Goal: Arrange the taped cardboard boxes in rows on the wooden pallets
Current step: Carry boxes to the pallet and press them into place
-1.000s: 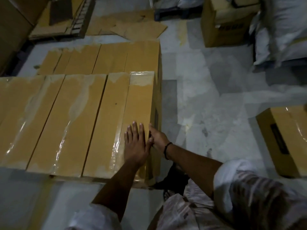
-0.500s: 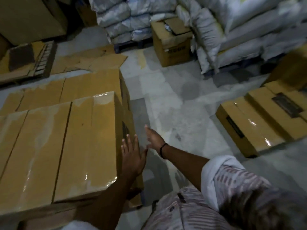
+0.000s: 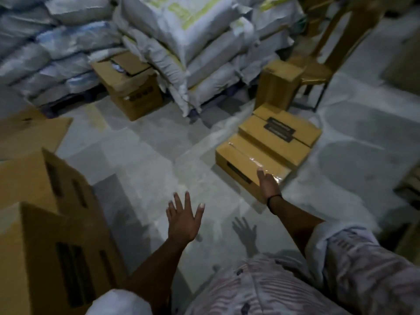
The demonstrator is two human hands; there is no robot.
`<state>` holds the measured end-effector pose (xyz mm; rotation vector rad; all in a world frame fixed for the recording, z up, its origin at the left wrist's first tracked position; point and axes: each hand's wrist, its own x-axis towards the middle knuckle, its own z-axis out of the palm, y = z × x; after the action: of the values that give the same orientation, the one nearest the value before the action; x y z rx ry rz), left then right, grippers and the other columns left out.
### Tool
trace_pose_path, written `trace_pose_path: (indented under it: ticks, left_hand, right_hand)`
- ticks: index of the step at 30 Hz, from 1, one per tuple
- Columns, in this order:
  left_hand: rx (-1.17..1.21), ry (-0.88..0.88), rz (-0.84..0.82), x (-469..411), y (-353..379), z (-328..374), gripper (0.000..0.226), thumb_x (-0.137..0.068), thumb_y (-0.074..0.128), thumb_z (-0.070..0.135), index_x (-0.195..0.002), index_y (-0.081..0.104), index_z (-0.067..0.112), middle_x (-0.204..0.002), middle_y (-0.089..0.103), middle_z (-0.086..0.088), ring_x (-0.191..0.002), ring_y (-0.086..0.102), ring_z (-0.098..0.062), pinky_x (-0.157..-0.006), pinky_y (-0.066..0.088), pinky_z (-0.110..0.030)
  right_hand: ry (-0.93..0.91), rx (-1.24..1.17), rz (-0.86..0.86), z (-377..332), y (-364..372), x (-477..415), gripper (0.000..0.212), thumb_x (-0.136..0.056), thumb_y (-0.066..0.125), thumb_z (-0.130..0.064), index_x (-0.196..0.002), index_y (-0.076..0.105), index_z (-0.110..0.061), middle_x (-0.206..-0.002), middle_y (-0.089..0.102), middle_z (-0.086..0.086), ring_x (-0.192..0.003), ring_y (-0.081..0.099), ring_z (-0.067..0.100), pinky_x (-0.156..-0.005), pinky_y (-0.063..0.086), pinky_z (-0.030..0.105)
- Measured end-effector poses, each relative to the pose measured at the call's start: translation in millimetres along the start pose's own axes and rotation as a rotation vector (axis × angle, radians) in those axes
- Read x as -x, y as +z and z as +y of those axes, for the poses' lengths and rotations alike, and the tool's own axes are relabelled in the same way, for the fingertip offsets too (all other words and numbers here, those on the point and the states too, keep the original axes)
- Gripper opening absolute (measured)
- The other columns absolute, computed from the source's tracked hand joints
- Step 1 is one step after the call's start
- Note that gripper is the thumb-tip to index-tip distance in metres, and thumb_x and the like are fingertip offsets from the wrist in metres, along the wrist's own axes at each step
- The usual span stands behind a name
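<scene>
While I am watching through the head camera, the right hand (image 3: 268, 186) is reaching out over the near corner of a taped cardboard box (image 3: 252, 165) lying on the floor (image 3: 145, 153), fingers extended and loosely together, holding nothing; I cannot tell whether it is touching the carton. The left hand (image 3: 183, 220) is hanging in the air over bare floor with its fingers spread wide, also holding nothing. More flat boxes (image 3: 280, 130) are lying touching the near one, partly stacked, in front of piled white sacks (image 3: 181, 42). The arranged boxes (image 3: 54, 235) are sitting at the lower left; I am not seeing the pallet under them.

I am judging that the next carton is about to be picked up. What is worrying me is the glossy tape across its top: a one-handed grab at the corner could slip, or drag the box so it tips the neighbours leaning against it. With the picture blurred and the room dim, I am also reckoning a misjudged reach could jam fingers under the edge. Getting the left hand onto the opposite side first would be steadying things.
</scene>
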<state>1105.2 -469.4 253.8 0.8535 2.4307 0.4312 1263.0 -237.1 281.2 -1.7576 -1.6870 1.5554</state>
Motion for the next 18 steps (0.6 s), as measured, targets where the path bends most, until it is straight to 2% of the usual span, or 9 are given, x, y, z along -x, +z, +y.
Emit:
trace_pose_path:
  ticks: [2,8,14,18]
  left_hand:
    - [0.018,0.041,-0.017,-23.4,12.2,46.5,0.086,-0.094,0.015,0.076,-0.165,0.001,0.029,-0.17,-0.017,-0.011,-0.157,-0.007,-0.038,-0.126,-0.005,-0.052]
    - [-0.01,0.184,-0.087,-69.1,40.1,140.1,0.086,-0.094,0.013,0.078,-0.165,0.002,0.03,-0.17,-0.017,-0.009,-0.157,-0.004,-0.036,-0.126,-0.005,-0.052]
    - [-0.041,0.171,-0.142,-120.1,54.5,163.2,0.089,-0.092,0.01,0.082,-0.165,0.003,0.03,-0.171,-0.014,-0.01,-0.157,0.003,-0.035,-0.126,0.0,-0.053]
    - [-0.104,0.101,-0.186,-171.9,67.8,160.4,0.102,-0.082,0.0,0.09,-0.165,0.004,0.029,-0.171,-0.009,-0.014,-0.155,0.012,-0.039,-0.125,0.006,-0.055]
  right_hand:
    - [0.004,-0.034,0.055,-2.0,-36.5,-17.5,0.082,-0.098,0.037,-0.069,-0.152,0.04,-0.007,-0.155,0.042,0.017,-0.138,0.043,0.036,-0.113,0.035,0.043]
    - [-0.022,0.057,0.026,0.1,-83.1,-62.7,0.077,-0.101,0.043,-0.062,-0.157,0.032,-0.009,-0.161,0.036,0.013,-0.145,0.037,0.033,-0.116,0.032,0.042]
    - [-0.079,0.207,-0.072,4.1,-92.6,-114.8,0.075,-0.102,0.041,-0.06,-0.157,0.031,-0.011,-0.163,0.033,0.011,-0.149,0.031,0.029,-0.122,0.027,0.044]
    - [-0.06,0.269,-0.082,0.5,-90.9,-165.9,0.074,-0.102,0.039,-0.06,-0.157,0.031,-0.011,-0.163,0.033,0.011,-0.149,0.031,0.028,-0.122,0.025,0.043]
